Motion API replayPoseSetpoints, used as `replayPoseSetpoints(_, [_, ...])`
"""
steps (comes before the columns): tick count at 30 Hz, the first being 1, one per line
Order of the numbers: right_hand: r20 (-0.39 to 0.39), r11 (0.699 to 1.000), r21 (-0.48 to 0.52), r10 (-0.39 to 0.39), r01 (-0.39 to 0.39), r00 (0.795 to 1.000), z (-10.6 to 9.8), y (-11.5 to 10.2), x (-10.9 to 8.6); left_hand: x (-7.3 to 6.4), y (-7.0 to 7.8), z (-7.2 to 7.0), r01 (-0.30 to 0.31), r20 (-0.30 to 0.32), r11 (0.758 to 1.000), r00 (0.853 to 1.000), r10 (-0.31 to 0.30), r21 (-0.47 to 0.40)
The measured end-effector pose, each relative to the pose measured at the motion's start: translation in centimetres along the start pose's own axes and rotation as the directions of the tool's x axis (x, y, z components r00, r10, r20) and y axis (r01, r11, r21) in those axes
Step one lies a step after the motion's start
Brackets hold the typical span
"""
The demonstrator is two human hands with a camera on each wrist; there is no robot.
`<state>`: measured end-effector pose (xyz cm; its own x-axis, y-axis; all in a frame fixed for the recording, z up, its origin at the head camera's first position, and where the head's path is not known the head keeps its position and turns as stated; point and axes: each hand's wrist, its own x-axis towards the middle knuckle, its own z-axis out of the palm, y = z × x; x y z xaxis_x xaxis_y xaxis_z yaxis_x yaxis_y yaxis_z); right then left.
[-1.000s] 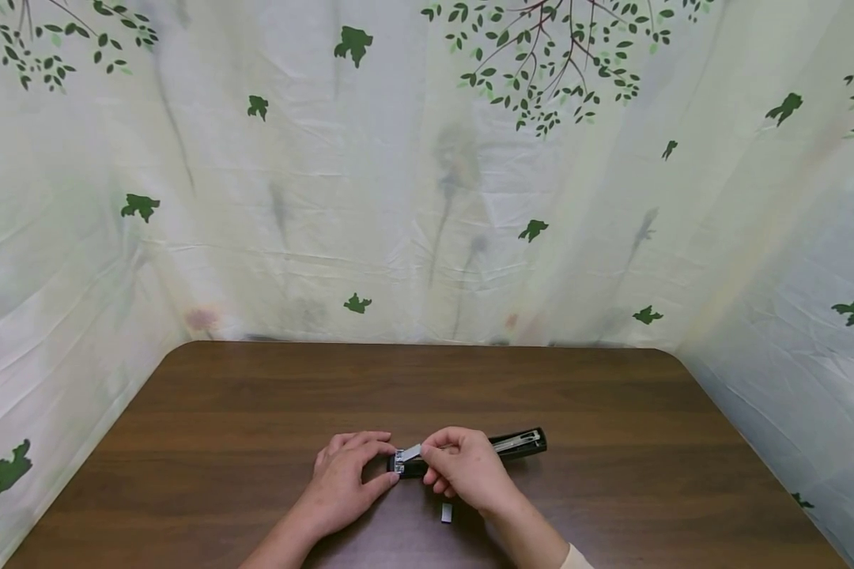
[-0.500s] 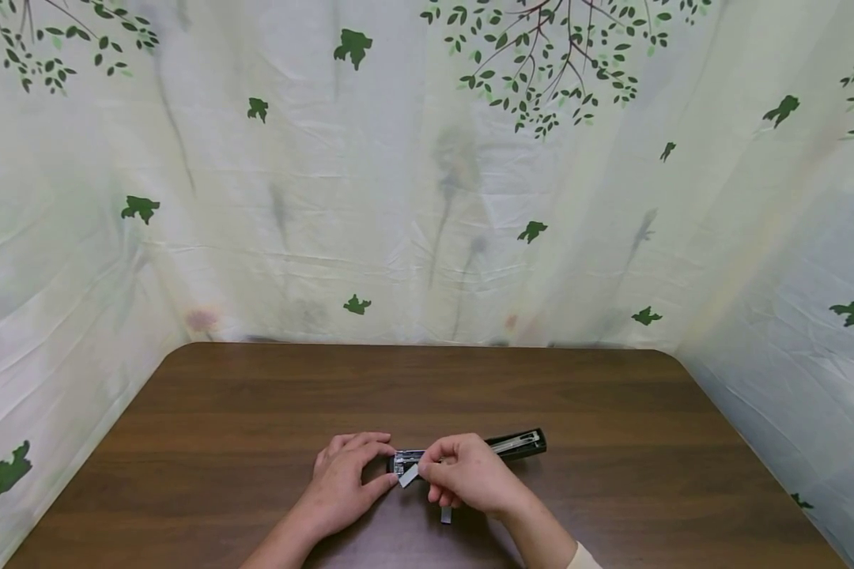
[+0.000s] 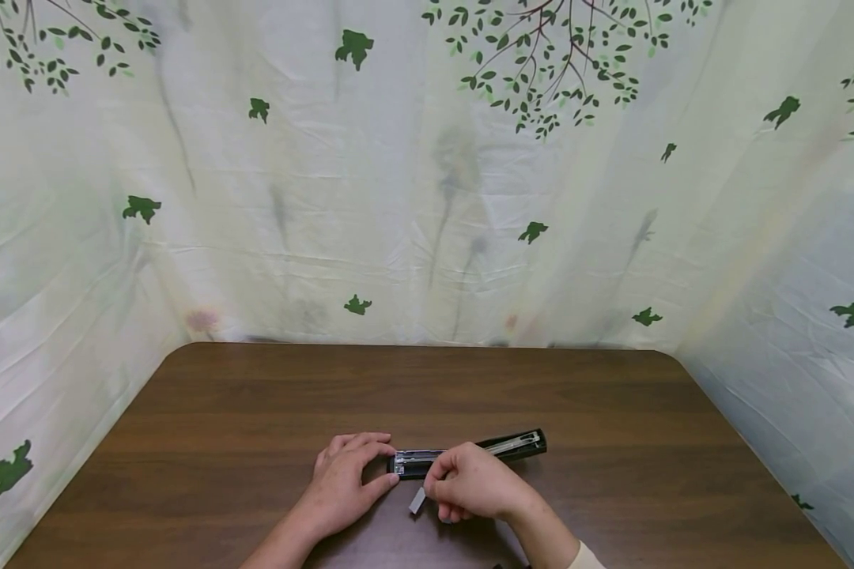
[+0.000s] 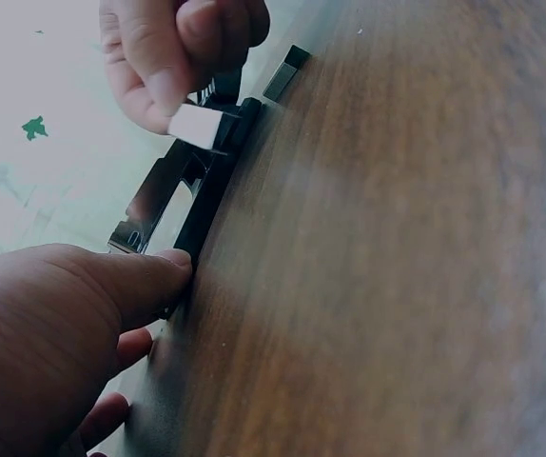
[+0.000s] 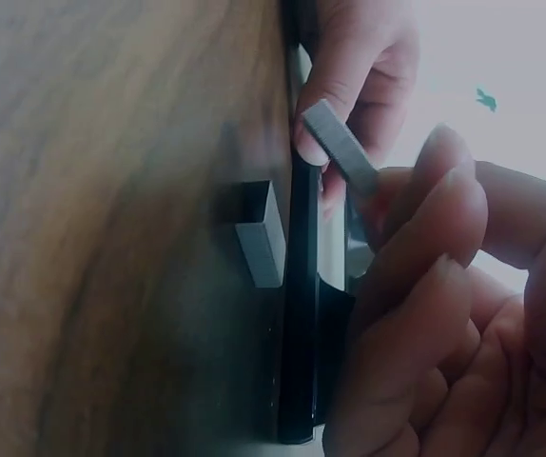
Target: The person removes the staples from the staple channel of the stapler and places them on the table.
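A black stapler (image 3: 515, 444) lies opened out on the table, its metal staple channel (image 3: 420, 455) exposed. My left hand (image 3: 349, 482) grips the stapler's left end between thumb and fingers. Between thumb and fingertips, my right hand (image 3: 477, 482) pinches a short strip of staples (image 5: 340, 143), held tilted just on the near side of the stapler. The left wrist view shows this strip's pale end (image 4: 197, 126) overlapping the stapler. A second strip of staples (image 5: 262, 238) rests on the table beside the stapler; in the head view my right hand mostly hides it.
The brown wooden table (image 3: 256, 395) has rounded far corners. Behind it and at both sides hangs a pale curtain (image 3: 398, 197) with green leaf prints.
My right hand has drawn the strip of staples from over the stapler's left end toward me, clear of the channel in the head view. My left hand keeps its place.
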<state>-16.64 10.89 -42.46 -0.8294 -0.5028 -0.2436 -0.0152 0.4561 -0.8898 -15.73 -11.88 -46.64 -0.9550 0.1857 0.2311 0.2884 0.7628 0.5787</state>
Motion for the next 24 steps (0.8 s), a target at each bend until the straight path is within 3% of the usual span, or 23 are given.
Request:
replayPoseSetpoints(8, [-0.015, 0.990, -0.140, -0.004, 0.002, 1.000, 0.29, 0.16, -0.01, -0.01, -0.02, -0.02, 0.007, 0.007, 1.000, 1.000, -0.007, -0.007])
replayPoseSetpoints(24, [-0.029, 0.978, -0.209, -0.015, 0.008, 0.999, 0.41, 0.36, 0.11, 0.06, -0.08, 0.16, -0.008, -0.012, 1.000, 1.000, 0.008, 0.008])
